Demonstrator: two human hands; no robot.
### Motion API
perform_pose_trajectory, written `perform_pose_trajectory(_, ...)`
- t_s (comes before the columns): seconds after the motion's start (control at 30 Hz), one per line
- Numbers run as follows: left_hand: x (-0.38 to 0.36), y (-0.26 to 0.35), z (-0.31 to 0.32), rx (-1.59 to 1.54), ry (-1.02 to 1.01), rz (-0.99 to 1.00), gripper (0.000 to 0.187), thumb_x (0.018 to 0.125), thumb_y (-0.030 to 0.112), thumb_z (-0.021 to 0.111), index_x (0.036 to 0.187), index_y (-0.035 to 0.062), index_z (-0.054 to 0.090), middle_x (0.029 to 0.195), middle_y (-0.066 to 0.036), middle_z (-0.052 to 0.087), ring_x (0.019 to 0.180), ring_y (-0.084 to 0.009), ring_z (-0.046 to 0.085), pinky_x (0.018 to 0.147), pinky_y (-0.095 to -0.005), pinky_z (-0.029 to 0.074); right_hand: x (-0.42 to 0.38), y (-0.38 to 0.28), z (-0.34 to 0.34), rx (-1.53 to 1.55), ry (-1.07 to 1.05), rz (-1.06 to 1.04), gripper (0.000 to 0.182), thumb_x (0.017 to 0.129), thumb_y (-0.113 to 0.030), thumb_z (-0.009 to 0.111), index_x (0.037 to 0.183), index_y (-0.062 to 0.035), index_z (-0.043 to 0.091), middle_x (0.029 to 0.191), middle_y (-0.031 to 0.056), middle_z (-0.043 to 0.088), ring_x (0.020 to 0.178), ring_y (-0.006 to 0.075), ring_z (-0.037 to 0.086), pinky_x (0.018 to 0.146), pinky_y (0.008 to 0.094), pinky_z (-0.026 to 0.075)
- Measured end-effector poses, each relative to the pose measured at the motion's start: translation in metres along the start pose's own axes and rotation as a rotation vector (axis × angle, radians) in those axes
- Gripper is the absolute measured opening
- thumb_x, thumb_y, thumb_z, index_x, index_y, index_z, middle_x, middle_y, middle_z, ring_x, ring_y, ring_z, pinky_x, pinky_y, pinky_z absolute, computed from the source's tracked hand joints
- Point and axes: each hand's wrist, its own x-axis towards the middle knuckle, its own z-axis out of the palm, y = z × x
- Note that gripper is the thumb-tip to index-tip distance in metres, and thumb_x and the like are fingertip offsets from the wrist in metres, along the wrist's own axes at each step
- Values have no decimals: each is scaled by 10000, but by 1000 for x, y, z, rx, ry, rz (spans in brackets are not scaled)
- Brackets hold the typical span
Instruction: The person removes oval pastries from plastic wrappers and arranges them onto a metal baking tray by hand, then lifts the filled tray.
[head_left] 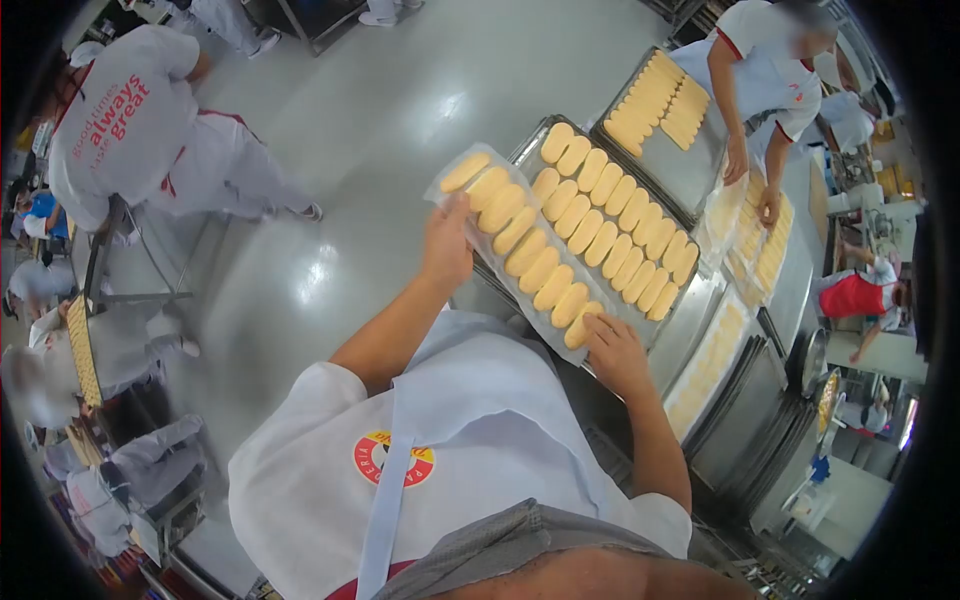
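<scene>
My left hand [448,243] is closed on the far-left end of a sheet of baking paper [548,318]. A row of oval, pale yellow sponge fingers [533,250] lies along this sheet. At its other end, my right hand [617,354] is closed on the edge, with its fingertips beside the last sponge finger [583,325]. The paper slants across the near side of a dark metal baking tray [552,122]. On that tray lie more rows of sponge fingers [600,243], all side by side.
A second tray [640,157] of sponge fingers lies beyond. Across the table, a co-worker's hands [752,190] are at paper sheets [765,240] of yellow pieces. Stacked dark trays [735,410] stand at right. Other people [165,130] are on the left.
</scene>
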Motion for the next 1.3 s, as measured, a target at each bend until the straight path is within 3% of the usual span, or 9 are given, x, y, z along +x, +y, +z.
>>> perform_pose_trajectory(0.2, -3, -3, -5, 189, 113, 19, 386, 1150, 246, 566, 1436, -11, 608, 1344, -83, 699, 1199, -180, 668, 1037, -364, 542, 56, 6, -26, 84, -392, 138, 333, 884, -32, 682, 1217, -45, 695, 1396, 142, 667, 1216, 357, 656, 1010, 466, 543)
perform_pose_trajectory(0.27, -11, -3, 4, 236, 48, 47, 402, 1149, 267, 574, 1434, -14, 618, 1329, -71, 704, 1169, -157, 665, 1005, -343, 542, 102, -10, -45, 141, -30, -44, 390, 905, -61, 719, 1292, -46, 670, 1404, 154, 660, 1214, 364, 657, 1015, 456, 547)
perform_pose_trajectory(0.4, -22, -2, 1, 447, -45, 103, 415, 1151, 322, 578, 1370, -17, 673, 1250, -51, 723, 1106, -107, 640, 931, -305, 526, 201, -36, -44, 221, 387, -268, 468, 904, -109, 768, 1359, -82, 665, 1414, 136, 657, 1271, 350, 640, 1054, 458, 536)
perform_pose_trajectory(0.57, -31, 11, -13, 931, -124, 76, 468, 1163, 400, 538, 1244, -10, 749, 1138, -22, 744, 1039, -85, 629, 890, -283, 510, 248, -34, -35, 145, 267, -368, 500, 849, -146, 800, 1339, -152, 702, 1392, 95, 675, 1277, 320, 644, 1044, 438, 539)
perform_pose_trajectory(0.67, -31, 11, -12, 1002, -122, 106, 471, 1163, 398, 505, 1166, -2, 754, 1018, -17, 729, 931, -113, 605, 803, -305, 500, 254, -24, -23, 166, 217, -407, 462, 844, -153, 790, 1300, -161, 719, 1329, 67, 708, 1242, 303, 660, 1032, 428, 543)
perform_pose_trajectory(0.8, -28, 11, -17, 856, -125, -7, 520, 1170, 449, 489, 1255, -3, 730, 1141, -32, 740, 1024, -128, 671, 867, -310, 558, 256, -11, -8, 341, 262, -431, 332, 854, -171, 738, 1186, -181, 727, 1144, 46, 723, 1125, 284, 679, 960, 437, 549)
perform_pose_trajectory(0.9, -27, 7, -20, 580, -56, -156, 521, 1175, 448, 462, 1323, -2, 680, 1207, -64, 731, 1080, -180, 708, 910, -363, 598, 253, -4, -6, 428, 325, -398, 302, 954, -148, 728, 1255, -139, 743, 1219, 76, 755, 1115, 272, 707, 969, 403, 569)
perform_pose_trajectory(1.1, -38, 9, -16, 313, 71, -182, 482, 1185, 390, 411, 1437, 16, 580, 1346, -125, 696, 1186, -258, 714, 974, -447, 615, 246, -8, -12, 903, 306, 331, 275, 1064, -132, 671, 1330, -77, 720, 1166, 70, 759, 934, 141, 741, 839, 319, 604)
perform_pose_trajectory(1.3, -42, 12, -20, 281, 76, -138, 517, 1191, 430, 383, 1413, 5, 578, 1324, -137, 707, 1171, -250, 734, 966, -432, 636, 255, 9, 13, 1479, 353, 518, 306, 1092, -152, 645, 1356, 3, 657, 1117, 70, 734, 897, 130, 729, 827, 287, 629)
